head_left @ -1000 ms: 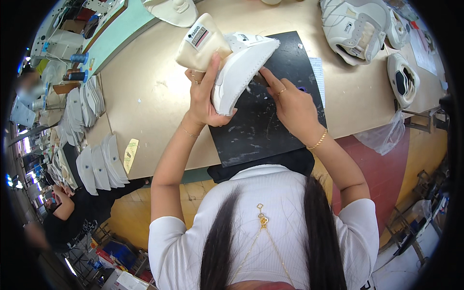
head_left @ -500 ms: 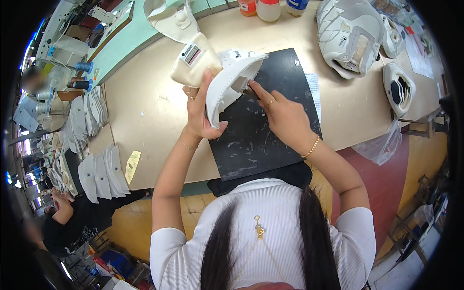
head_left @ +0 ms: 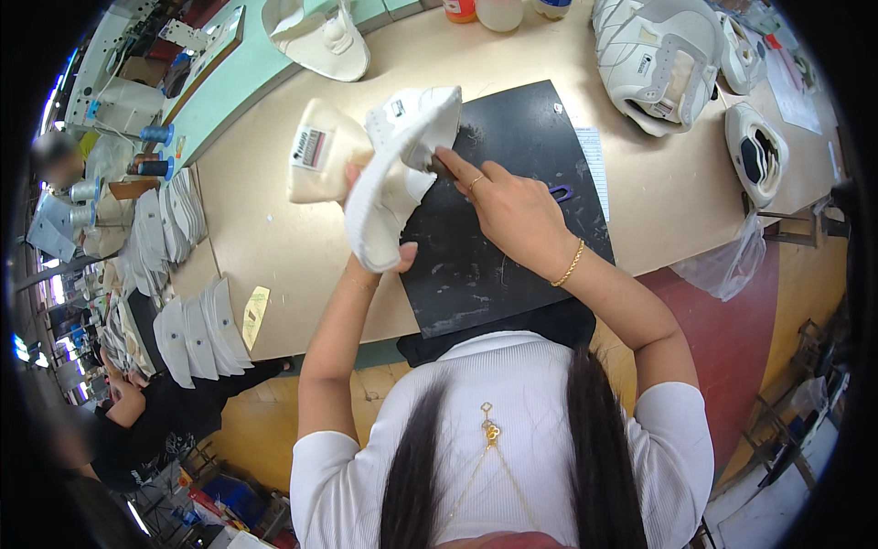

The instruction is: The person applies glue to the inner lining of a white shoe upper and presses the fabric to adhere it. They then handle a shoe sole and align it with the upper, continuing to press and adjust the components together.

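My left hand [head_left: 405,260] is closed around a white shoe upper [head_left: 370,206], held tilted above a black work mat [head_left: 512,247]. Most of its fingers are hidden behind the upper, whose padded cream tongue [head_left: 315,151] with a label sticks out to the left. At the right edge of the upper is my right hand [head_left: 517,215], index finger stretched to its opening and the other fingers curled. Its thumb and whatever lies in the palm are hidden. A purple loop-shaped handle [head_left: 561,192] shows just beyond that hand; whether the hand holds it, I cannot tell.
Stacked white uppers [head_left: 654,69] stand at the back right, near another shoe upper [head_left: 756,154]. Bottles [head_left: 499,13] line the far edge. On the left are white cut pieces [head_left: 203,329], a yellow template [head_left: 256,316] and thread spools [head_left: 155,134]. Another person [head_left: 137,430] sits lower left.
Both hands and the shoe upper have moved left. The upper has turned, and its tongue has swung further left. The purple handle now shows beside my right hand.
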Tool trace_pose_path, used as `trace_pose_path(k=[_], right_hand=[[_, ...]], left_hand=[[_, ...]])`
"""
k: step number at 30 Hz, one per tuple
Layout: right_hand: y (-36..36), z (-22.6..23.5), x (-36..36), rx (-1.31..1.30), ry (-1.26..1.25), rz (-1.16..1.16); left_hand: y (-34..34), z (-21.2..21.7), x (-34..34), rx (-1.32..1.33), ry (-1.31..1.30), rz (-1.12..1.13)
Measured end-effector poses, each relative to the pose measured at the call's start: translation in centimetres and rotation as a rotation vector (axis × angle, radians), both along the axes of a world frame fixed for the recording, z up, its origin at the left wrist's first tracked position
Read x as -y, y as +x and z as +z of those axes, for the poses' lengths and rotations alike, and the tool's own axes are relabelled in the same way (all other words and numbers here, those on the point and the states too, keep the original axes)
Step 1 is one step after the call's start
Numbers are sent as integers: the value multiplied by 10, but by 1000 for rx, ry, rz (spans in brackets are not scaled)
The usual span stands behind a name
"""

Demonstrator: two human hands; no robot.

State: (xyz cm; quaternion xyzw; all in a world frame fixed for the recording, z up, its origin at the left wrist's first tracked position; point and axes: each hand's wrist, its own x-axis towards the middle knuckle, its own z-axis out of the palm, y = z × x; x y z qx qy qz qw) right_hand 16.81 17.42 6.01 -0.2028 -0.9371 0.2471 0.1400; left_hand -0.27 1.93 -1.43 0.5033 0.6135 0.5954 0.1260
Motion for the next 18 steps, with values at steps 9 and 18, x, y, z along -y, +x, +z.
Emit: trace_pose_path(k=[9,18], right_hand=[[-17,1,14,39,-75,28],[-16,-4,-7,-48,11,-74]], left_hand=[[-7,-7,-3,7,28,-38],[-18,68,-32,-378,-106,145]])
